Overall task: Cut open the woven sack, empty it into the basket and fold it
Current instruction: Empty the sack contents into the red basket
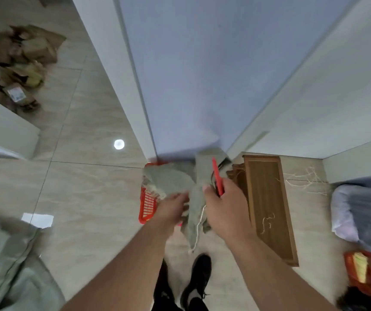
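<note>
The sack, grey-green woven cloth, hangs crumpled between both hands above the red basket, which stands on the tiled floor against the foot of a pale wall. The left hand has its grip closed on a fold at the sack's lower middle, fingers curled into the cloth. The right hand has its grip clamped on the sack's right-hand part, thumb pressed on the fabric, and the same fist holds a red cutter that sticks up and away from the knuckles, lying against the cloth. One flap of the sack spreads left over the basket's rim; another rises behind the cutter; a narrow tail hangs down between the wrists. A white string trails from the sack below the right hand.

Just right of the hands a wooden board lies flat on the floor, with a bit of loose string on it and more tangled string on the tiles beyond. Black shoes show at the bottom. A heap of brown cardboard sits far left; one piece bears a white label, but its print is too blurred to read. No other writing can be made out.
</note>
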A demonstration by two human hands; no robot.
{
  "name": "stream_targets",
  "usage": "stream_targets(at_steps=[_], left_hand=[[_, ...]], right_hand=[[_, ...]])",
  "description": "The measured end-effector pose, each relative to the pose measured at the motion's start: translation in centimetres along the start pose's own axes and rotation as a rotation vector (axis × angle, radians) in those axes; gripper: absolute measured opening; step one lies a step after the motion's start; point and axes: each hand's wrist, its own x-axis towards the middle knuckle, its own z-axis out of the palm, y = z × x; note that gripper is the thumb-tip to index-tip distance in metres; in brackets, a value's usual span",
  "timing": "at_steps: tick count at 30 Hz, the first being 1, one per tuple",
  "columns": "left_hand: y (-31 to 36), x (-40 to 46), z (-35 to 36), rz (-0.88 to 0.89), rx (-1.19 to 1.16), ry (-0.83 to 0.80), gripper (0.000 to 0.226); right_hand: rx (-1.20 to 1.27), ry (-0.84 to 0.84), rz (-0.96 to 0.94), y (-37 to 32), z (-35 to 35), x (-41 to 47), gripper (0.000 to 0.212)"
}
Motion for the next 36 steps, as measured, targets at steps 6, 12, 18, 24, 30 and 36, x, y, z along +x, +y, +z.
stream_targets(at_steps=[6,12,18,24,30,36], left_hand=[[8.1,-2.9,-4.4,0.432,-0.596,0.231,0.03],[3.6,-6.7,0.8,-0.151,-0.096,-0.019,0.042],[12.1,-13.6,-4.4,0.571,-0.374,0.227,0.032],[4.6,-16.1,-0.5,0.332,0.246,0.046,0.01],[7.5,-21.0,-3.1,0.495,0.376,-0.029,0.057],[7.4,-33.2,1.4,0.711,0.742,-0.326,0.083]], right_hand=[[0.271,0.465,-0.433,-6.3,-7.4,-6.1,0.031],[-0.129,-0.147,-0.051,-2.4,-1.4,-4.4,0.02],[0.176,0.326,-0.453,-9.7,-10.4,-12.0,0.03],[-0.027,-0.015,-0.106,-4.2,-2.3,-12.1,0.023],[0.078,0.051,-0.143,-4.9,-7.3,-14.4,0.025],[0.26,0.026,-0.291,-8.8,-11.9,-20.6,0.017]])
